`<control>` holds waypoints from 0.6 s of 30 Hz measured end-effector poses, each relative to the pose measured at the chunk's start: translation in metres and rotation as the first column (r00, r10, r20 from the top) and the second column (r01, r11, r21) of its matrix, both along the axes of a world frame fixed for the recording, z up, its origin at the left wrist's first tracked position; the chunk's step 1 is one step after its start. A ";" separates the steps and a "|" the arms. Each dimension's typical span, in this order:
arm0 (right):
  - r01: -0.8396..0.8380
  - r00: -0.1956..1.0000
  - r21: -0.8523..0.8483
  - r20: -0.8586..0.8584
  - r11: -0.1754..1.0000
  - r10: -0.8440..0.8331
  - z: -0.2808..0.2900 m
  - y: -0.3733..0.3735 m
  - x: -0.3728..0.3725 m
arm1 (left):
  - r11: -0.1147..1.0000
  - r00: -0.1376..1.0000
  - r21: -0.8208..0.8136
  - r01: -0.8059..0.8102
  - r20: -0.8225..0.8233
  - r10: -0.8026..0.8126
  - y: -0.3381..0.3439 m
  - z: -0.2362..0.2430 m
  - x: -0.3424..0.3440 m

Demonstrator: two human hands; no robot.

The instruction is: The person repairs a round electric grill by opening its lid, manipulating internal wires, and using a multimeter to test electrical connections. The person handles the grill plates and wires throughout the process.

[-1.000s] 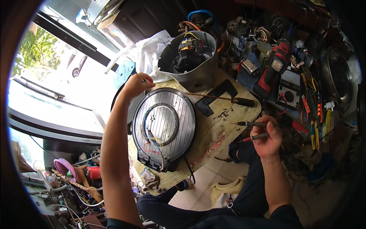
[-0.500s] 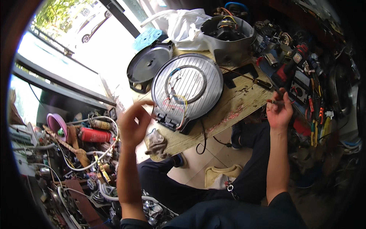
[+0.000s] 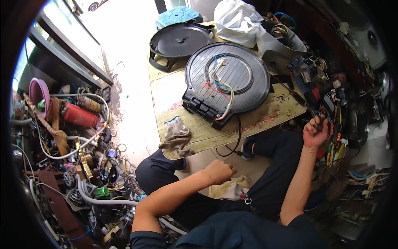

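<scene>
My left hand (image 3: pixel 219 172) hangs over my lap, in front of the table's near edge. Its fingers are curled closed, and the palm side is hidden. Off the table's right end, beside the tools, is my right hand (image 3: pixel 315 133). Its fingers are bent together around something small and dark that I cannot make out. Neither hand touches the round black electric griddle half (image 3: pixel 232 74) on the table. Loose red, blue, yellow and white wires (image 3: pixel 224 87) lie across its ribbed face, and a hinge (image 3: pixel 201 108) sits at its near left edge.
On the wooden table (image 3: pixel 203 141) are a grey glove (image 3: pixel 177 135), a black round pan-like shell (image 3: pixel 180 41), a white plastic bag (image 3: pixel 238 23), a grey housing (image 3: pixel 282 45) and a screwdriver (image 3: pixel 296 95). Crowded tools fill the right; a red cylinder (image 3: pixel 81 116) lies among clutter at left.
My left hand has left the griddle's hinge side and come down over my lap, its fingers now closed. My right hand is lower, closer to the tools. The view has shifted.
</scene>
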State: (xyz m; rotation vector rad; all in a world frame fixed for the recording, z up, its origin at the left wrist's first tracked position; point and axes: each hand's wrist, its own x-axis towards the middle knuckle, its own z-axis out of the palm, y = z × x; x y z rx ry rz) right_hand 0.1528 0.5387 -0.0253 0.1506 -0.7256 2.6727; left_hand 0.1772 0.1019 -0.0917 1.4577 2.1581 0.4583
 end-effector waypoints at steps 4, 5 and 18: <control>-0.014 0.996 0.050 0.086 0.999 0.010 0.003 -0.007 -0.014 | 0.998 0.988 -0.053 0.041 -0.148 -0.049 0.008 -0.031 0.015; -0.025 0.995 0.067 0.099 0.997 0.018 0.003 -0.006 -0.018 | 0.998 0.987 -0.045 0.046 -0.154 -0.052 0.009 -0.032 0.015; -0.038 0.974 0.151 0.226 0.988 0.003 0.003 -0.011 -0.046 | 0.996 0.990 -0.072 -0.057 -0.132 0.047 0.004 -0.032 0.012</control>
